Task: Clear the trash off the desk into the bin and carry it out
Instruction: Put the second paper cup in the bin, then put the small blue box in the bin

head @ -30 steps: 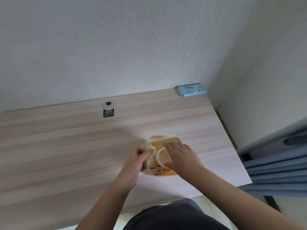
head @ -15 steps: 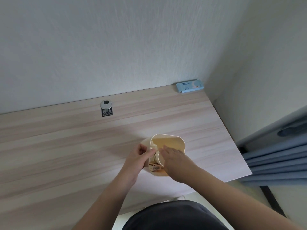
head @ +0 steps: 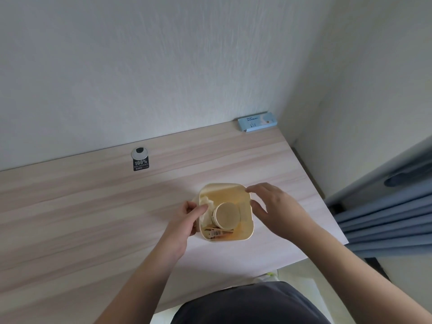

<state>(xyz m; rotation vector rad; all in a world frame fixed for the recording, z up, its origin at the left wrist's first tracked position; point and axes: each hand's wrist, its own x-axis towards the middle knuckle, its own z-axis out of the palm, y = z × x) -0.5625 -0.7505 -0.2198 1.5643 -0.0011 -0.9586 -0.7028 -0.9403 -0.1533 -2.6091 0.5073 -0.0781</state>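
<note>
The cream bin [head: 226,212] stands on the counter [head: 93,206] at frame centre, with a paper cup [head: 227,215] and wrappers inside. The left hand [head: 184,220] pinches the bin's left rim; the right hand [head: 275,208] is spread open beside the right rim — whether it touches is unclear.

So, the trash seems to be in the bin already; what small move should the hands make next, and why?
Probably close the right hand on the right rim of the bin. The paper cup and wrappers already lie inside, the left hand grips the left rim, and the right hand hovers open just beside it. With both hands on it, the bin can be lifted off the desk.
</note>
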